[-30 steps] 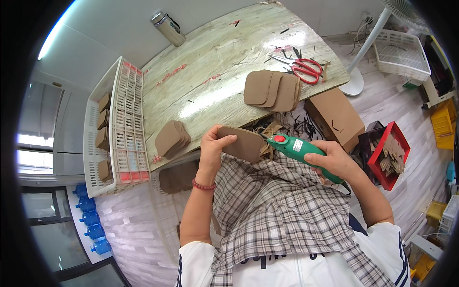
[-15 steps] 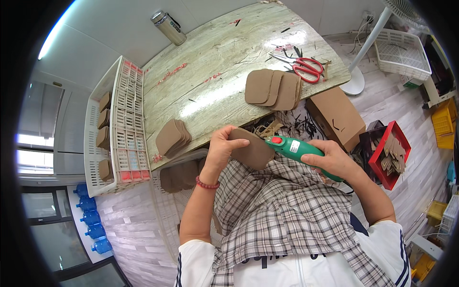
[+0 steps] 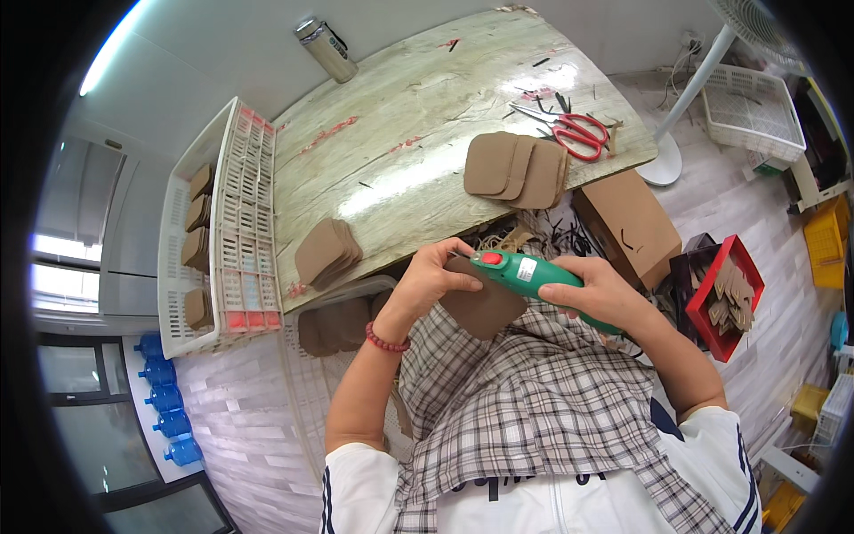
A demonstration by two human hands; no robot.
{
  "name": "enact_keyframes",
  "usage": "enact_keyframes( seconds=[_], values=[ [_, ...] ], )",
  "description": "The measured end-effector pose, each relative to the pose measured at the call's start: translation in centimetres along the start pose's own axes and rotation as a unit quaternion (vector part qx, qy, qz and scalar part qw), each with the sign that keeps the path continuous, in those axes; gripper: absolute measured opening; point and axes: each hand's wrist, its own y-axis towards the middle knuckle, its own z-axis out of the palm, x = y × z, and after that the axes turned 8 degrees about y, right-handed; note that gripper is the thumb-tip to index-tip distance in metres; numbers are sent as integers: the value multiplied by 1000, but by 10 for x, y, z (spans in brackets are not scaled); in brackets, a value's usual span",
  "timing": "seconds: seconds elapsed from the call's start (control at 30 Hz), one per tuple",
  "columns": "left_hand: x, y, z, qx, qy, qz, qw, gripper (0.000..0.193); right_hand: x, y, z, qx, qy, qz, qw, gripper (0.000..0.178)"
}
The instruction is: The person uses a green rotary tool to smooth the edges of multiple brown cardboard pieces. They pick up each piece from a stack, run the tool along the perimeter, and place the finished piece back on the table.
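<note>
With its thumb on top, my left hand [image 3: 440, 274] grips the edge of a brown rounded-square piece [image 3: 485, 307] of flat material. My right hand [image 3: 592, 289] is wrapped round green cordless electric scissors [image 3: 534, 274] with a red button. The tool's head lies over the piece's far edge, close to my left fingertips; its blade is hidden. On the table [image 3: 409, 98], a fanned stack of brown pieces [image 3: 327, 253] lies at the left and another stack [image 3: 518, 167] lies near the front edge at the right. Scissors with red handles [image 3: 578, 133] rest behind that stack.
A white crate [image 3: 245, 222] with brown stacks stands left of the table; below sits a bin [image 3: 307, 307] of more pieces. Dark and tan scraps [image 3: 551, 231] lie beyond my hands. At the right are a cardboard box [image 3: 630, 222], a red tray [image 3: 725, 298] and a fan stand [image 3: 703, 80].
The brown piece has turned and tilted in my left hand. The electric scissors have shifted a little left along its edge, and my left fingers now sit nearer the tool's head.
</note>
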Motion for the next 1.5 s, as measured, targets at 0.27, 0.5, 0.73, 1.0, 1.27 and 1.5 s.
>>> enact_keyframes(
  seconds=[0.27,0.5,0.73,1.0,1.27,1.5],
  values=[
    [24,-53,-135,-335,-83,135,929,33,-8,3,-2,-92,60,-33,993,32],
    [59,-44,-224,-629,520,32,578,46,-32,-9,-17,-154,49,-52,985,30],
    [23,87,-22,-431,401,89,803,58,-46,-19,-22,-209,40,-65,975,32],
    [27,156,23,-439,414,120,788,89,-55,-29,-28,-230,36,-77,970,31],
    [21,160,21,-518,282,81,804,86,-57,-26,-31,-235,20,-73,969,31],
    [34,143,7,-311,-281,261,870,33,-45,-15,-20,-225,40,-80,970,31]
  ],
)
